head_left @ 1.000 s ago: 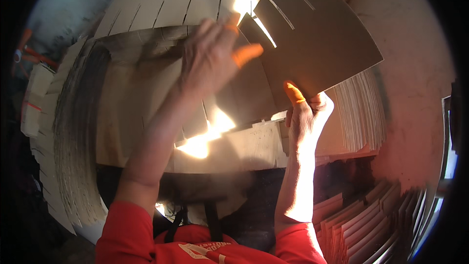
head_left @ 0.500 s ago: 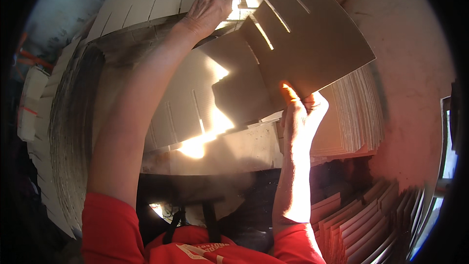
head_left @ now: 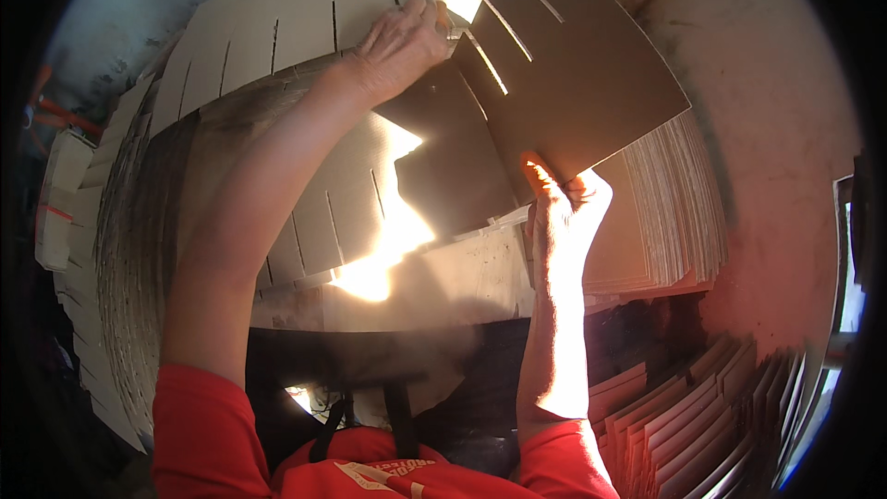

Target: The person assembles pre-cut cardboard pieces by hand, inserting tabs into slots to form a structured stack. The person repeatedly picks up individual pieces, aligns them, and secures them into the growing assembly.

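At the far middle, my left hand (head_left: 402,48) is closed at the near right end of a long slotted cardboard strip (head_left: 249,28). Several narrow slots run in from the strip's near edge. My right hand (head_left: 565,208) pinches the lower edge of a brown slotted cardboard panel (head_left: 591,65), its thumb lying on the face. The panel stands tilted, with slots opening at its upper left edge. Beneath both, another slotted cardboard sheet (head_left: 314,212) lies partly in bright sunlight. Where the strip meets the panel is partly hidden by my left fingers.
A tall stack of cardboard sheets (head_left: 670,203) stands right of my right hand. More stacked cardboard (head_left: 125,268) lines the left side. At the lower right, several upright cardboard pieces (head_left: 688,416) lean together. A wall (head_left: 776,129) rises at the right.
My left hand has come slightly nearer, and the long strip has swung lower toward me. The panel in my right hand has shifted a little left.
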The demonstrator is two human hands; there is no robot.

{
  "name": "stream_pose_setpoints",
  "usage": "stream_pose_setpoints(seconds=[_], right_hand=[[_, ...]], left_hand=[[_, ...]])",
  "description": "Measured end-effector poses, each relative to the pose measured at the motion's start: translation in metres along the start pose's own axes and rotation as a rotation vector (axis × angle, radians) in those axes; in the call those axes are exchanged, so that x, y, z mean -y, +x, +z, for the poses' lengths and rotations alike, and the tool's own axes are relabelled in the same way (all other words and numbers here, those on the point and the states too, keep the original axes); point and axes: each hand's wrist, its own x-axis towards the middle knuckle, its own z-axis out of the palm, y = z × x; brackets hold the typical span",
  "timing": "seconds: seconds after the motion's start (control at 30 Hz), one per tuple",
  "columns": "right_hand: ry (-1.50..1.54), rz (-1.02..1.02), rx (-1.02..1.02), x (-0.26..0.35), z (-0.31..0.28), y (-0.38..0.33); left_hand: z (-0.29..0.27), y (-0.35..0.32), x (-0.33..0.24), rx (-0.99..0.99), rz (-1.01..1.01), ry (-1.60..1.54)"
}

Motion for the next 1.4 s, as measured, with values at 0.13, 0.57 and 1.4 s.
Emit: stream_pose_setpoints(seconds=[0.13,0.57,1.4], right_hand=[[0.025,-0.032,0.013,-0.009,-0.003,0.003],[-0.024,-0.071,-0.018,0.026,0.0,-0.001],[-0.064,0.005,-0.004,0.02,0.001,-0.003]], left_hand=[[-0.019,-0.014,-0.017,-0.123,0.122,-0.063],[-0.099,-0.046,-0.068,-0.105,0.214,-0.266],[0.035,0.001,0.032,-0.047,-0.079,-0.119]])
